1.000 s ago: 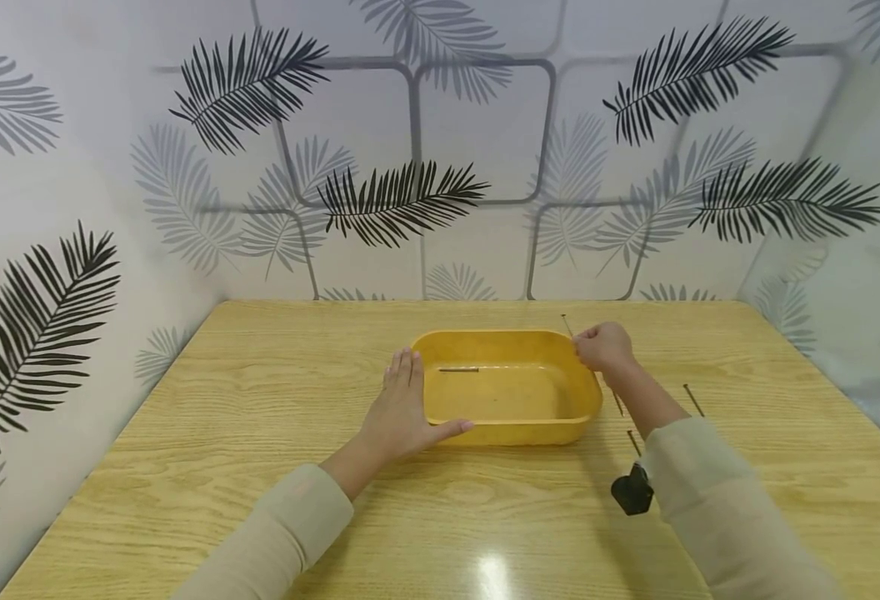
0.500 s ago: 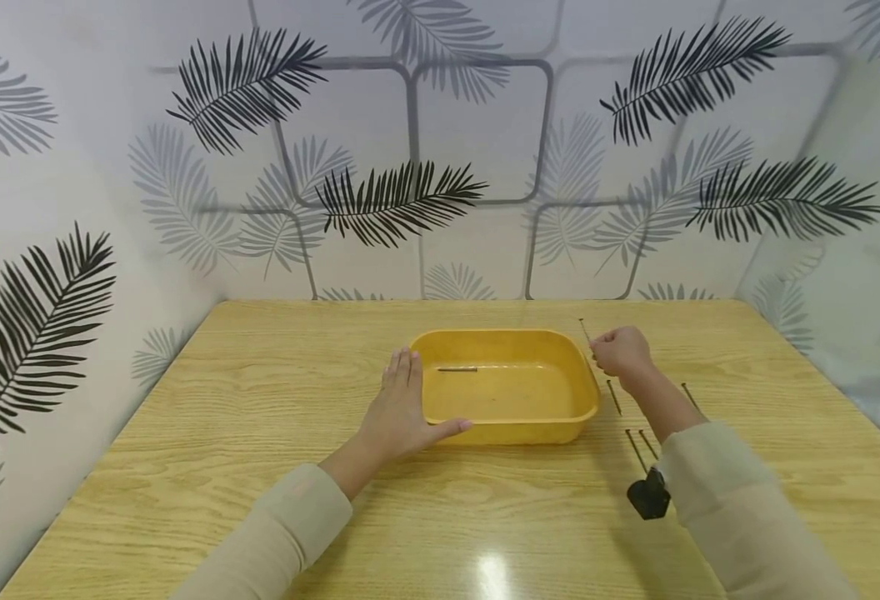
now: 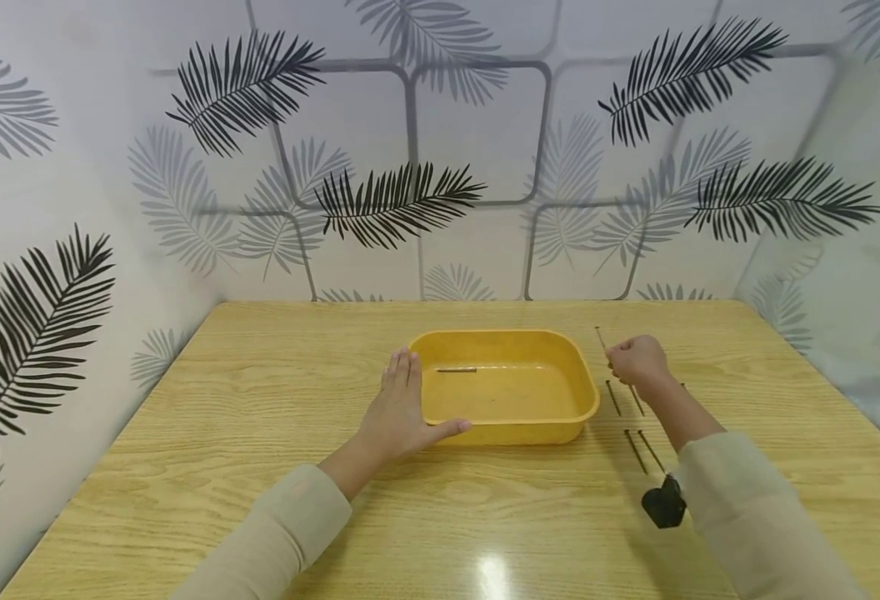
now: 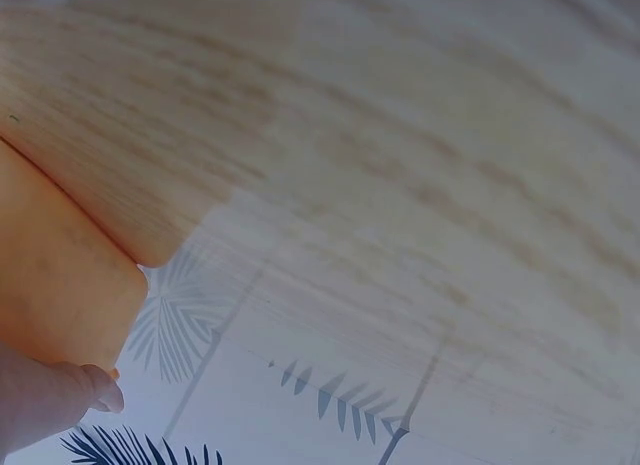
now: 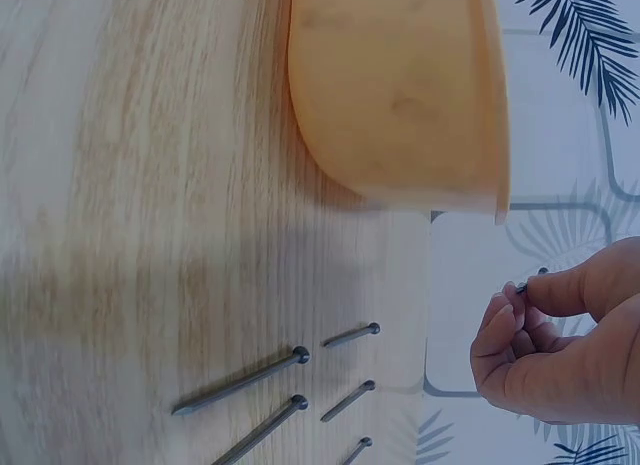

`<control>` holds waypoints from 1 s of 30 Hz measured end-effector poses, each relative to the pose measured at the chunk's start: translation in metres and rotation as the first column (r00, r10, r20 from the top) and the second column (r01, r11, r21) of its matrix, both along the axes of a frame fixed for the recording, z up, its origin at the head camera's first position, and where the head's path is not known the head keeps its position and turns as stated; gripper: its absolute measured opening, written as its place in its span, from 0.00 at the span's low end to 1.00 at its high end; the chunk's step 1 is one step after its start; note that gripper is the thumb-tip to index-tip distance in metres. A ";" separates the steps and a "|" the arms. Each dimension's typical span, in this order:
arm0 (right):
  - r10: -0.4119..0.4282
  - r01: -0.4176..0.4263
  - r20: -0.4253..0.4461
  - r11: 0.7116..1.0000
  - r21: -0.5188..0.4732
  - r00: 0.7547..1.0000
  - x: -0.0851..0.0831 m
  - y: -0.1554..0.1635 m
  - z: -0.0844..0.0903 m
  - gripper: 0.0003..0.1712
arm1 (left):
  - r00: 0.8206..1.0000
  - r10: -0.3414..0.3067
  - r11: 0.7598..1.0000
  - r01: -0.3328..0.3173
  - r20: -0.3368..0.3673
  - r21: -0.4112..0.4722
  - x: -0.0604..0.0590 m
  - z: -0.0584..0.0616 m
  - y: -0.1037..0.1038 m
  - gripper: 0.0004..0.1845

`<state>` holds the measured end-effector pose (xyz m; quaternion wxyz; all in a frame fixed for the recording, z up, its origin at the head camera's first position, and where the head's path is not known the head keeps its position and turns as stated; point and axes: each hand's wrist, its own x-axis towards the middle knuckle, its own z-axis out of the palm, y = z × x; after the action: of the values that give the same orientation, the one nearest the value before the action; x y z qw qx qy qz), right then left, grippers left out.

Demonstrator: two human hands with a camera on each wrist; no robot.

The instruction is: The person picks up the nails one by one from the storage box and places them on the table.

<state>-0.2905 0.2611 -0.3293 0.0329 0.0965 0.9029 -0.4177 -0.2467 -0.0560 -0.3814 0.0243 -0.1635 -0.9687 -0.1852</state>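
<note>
A yellow plastic basin (image 3: 515,433) stands on the table, with one nail (image 3: 457,370) lying inside it. My left hand (image 3: 398,417) rests against the basin's left end, fingers straight over the rim and thumb stretched along the front edge. Right of the basin, my right hand (image 3: 638,360) pinches a nail (image 3: 600,337) between thumb and fingers, its head end pointing up and away. In the right wrist view the fingers (image 5: 500,345) are curled, and only a small part of the held nail (image 5: 524,287) shows.
Several nails lie in two rows on the wooden table (image 3: 485,500), among them a front nail (image 3: 636,452) and a back nail (image 3: 613,398). A black device (image 3: 665,502) sits at the right wrist. The patterned wall (image 3: 440,250) rises behind the table.
My right hand has moved right, away from the basin's right rim, with the nail in its fingers. More nails on the table show beneath it. The left hand has stayed put.
</note>
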 end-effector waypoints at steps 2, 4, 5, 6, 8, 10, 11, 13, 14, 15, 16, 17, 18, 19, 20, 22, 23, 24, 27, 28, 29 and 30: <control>0.000 0.000 0.008 1.000 -0.001 1.000 0.001 0.002 0.000 0.19 | 1.000 0.001 1.000 -0.001 -0.003 -0.002 0.000 0.000 0.000 0.61; -0.001 0.001 0.019 1.000 0.005 1.000 0.003 0.004 -0.001 0.20 | 1.000 0.003 1.000 -0.003 -0.001 -0.006 0.000 0.000 0.000 0.61; -0.001 0.001 0.024 1.000 0.005 1.000 0.003 0.005 -0.002 0.20 | 1.000 0.002 1.000 -0.002 -0.001 -0.007 0.000 0.000 0.000 0.61; -0.002 0.002 0.028 1.000 0.010 1.000 0.004 0.006 -0.002 0.20 | 1.000 0.002 1.000 -0.002 -0.002 -0.008 0.000 0.000 0.000 0.61; -0.004 0.003 0.032 1.000 0.020 0.999 0.005 0.008 -0.004 0.20 | 1.000 0.001 1.000 -0.001 -0.002 -0.009 0.001 0.000 0.000 0.61; -0.005 0.004 0.031 1.000 0.025 1.000 0.005 0.010 -0.005 0.19 | 1.000 0.000 1.000 0.000 -0.005 -0.008 0.001 0.000 0.000 0.61; -0.007 0.006 0.028 1.000 0.025 1.000 0.005 0.011 -0.006 0.18 | 1.000 -0.001 1.000 0.001 -0.007 -0.009 0.001 0.000 0.000 0.61; -0.008 0.007 0.028 1.000 0.019 1.000 0.006 0.012 -0.007 0.18 | 1.000 -0.001 1.000 0.001 -0.012 -0.009 0.001 0.000 0.000 0.61; -0.007 0.007 0.029 1.000 0.013 1.000 0.006 0.013 -0.007 0.18 | 1.000 -0.002 1.000 0.002 -0.012 -0.009 0.001 0.000 0.000 0.61; -0.007 0.007 0.031 1.000 0.005 0.999 0.006 0.015 -0.007 0.17 | 1.000 -0.003 1.000 0.003 -0.012 -0.009 0.001 0.000 0.000 0.61; -0.004 0.004 0.029 1.000 0.000 1.000 0.007 0.016 -0.008 0.17 | 1.000 -0.003 1.000 0.003 -0.011 -0.011 0.001 0.000 0.000 0.61; -0.001 0.001 0.028 1.000 -0.005 1.000 0.007 0.017 -0.008 0.18 | 1.000 -0.004 1.000 0.004 -0.009 -0.012 0.001 0.000 0.000 0.61; 0.002 -0.002 0.029 1.000 -0.010 1.000 0.008 0.019 -0.008 0.17 | 1.000 -0.005 1.000 0.005 -0.008 -0.012 0.000 0.000 0.000 0.61; 0.007 -0.007 0.033 1.000 -0.010 0.999 0.009 0.020 -0.008 0.17 | 1.000 -0.005 1.000 0.005 -0.006 -0.012 0.000 0.000 0.000 0.61; 0.012 -0.011 0.036 1.000 -0.010 0.999 0.010 0.021 -0.008 0.16 | 1.000 -0.006 1.000 0.006 -0.004 -0.011 0.000 0.001 0.000 0.61; 0.019 -0.019 0.039 1.000 -0.010 0.999 0.012 0.025 -0.007 0.16 | 1.000 -0.005 1.000 0.005 -0.002 -0.010 0.000 0.001 0.000 0.61; 0.020 -0.020 0.045 1.000 -0.007 0.999 0.013 0.026 -0.008 0.16 | 1.000 -0.005 1.000 0.005 -0.003 -0.009 0.000 0.001 0.000 0.61; 0.020 -0.019 0.051 1.000 -0.008 0.999 0.014 0.027 -0.008 0.16 | 1.000 -0.004 1.000 0.004 -0.003 -0.009 0.001 0.001 0.000 0.61; 0.016 -0.016 0.047 1.000 -0.018 0.999 0.016 0.031 -0.010 0.16 | 1.000 -0.002 1.000 0.002 0.001 -0.008 0.001 0.001 0.000 0.61; 0.017 -0.016 0.047 1.000 -0.014 0.999 0.016 0.032 -0.011 0.17 | 1.000 -0.002 1.000 0.002 0.000 -0.008 0.001 0.001 0.000 0.61; 0.017 -0.017 0.049 1.000 -0.014 0.999 0.017 0.033 -0.012 0.18 | 1.000 -0.003 1.000 0.003 0.001 -0.007 0.001 0.001 0.000 0.61; 0.020 -0.019 0.049 1.000 -0.016 0.999 0.017 0.034 -0.013 0.19 | 1.000 -0.003 1.000 0.003 0.002 -0.007 0.001 0.001 0.000 0.61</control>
<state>-0.2731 0.2955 -0.3420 0.0598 0.0978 0.8994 -0.4219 -0.2460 -0.0560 -0.3805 0.0225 -0.1648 -0.9691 -0.1822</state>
